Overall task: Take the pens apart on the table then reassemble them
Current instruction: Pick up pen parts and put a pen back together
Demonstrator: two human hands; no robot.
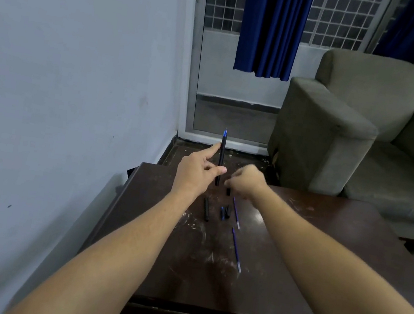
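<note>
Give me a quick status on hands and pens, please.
Left hand holds pen upright, tip up. Right hand curled, grip unclear, blurred. Two refills, barrel pieces loose on table.

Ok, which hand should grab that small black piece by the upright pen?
The right hand is closest, just above the small black piece; the left hand holds the pen upright.

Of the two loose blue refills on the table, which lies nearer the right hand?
The upper refill, beside the small black parts, ending just below the right hand; the lower refill lies alone, nearer the person.
</note>
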